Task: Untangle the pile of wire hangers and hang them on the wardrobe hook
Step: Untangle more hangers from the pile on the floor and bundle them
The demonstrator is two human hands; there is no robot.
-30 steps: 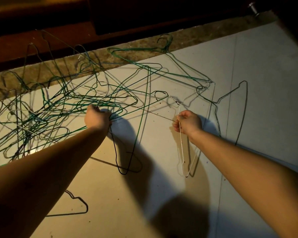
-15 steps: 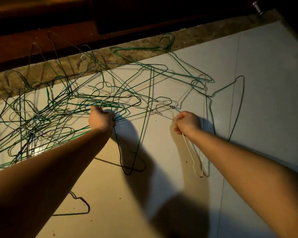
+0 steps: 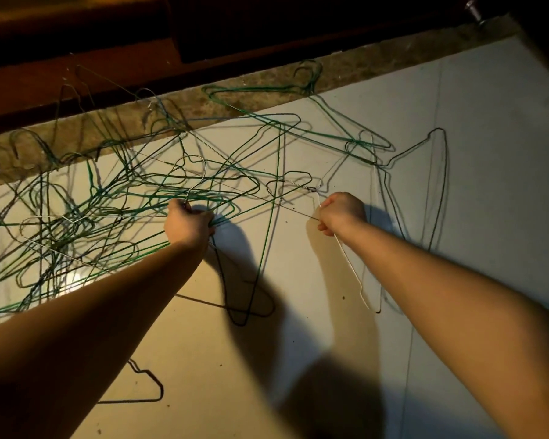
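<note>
A tangled pile of green wire hangers (image 3: 86, 223) sprawls over the pale floor at the left and centre. My left hand (image 3: 187, 224) is shut on a bunch of those green wires at the pile's right edge, beside a silver hanger hook (image 3: 200, 166). My right hand (image 3: 341, 212) is shut on a white wire hanger (image 3: 351, 264), whose body slants down to the right below the fist and whose twisted neck (image 3: 301, 186) is still caught among green wires. A dark hanger (image 3: 438, 185) lies apart to the right.
A speckled stone sill (image 3: 203, 106) and dark wooden wardrobe base (image 3: 108, 68) run along the top, with a metal knob (image 3: 473, 9) at the upper right. One dark hanger (image 3: 146, 384) lies alone near the bottom left. Pale floor sheet (image 3: 488, 106) spreads to the right.
The white hanger in my right hand has swung, its lower end shifting right. The dark hanger at the right slid slightly left. My left hand stays clamped on the green wires.
</note>
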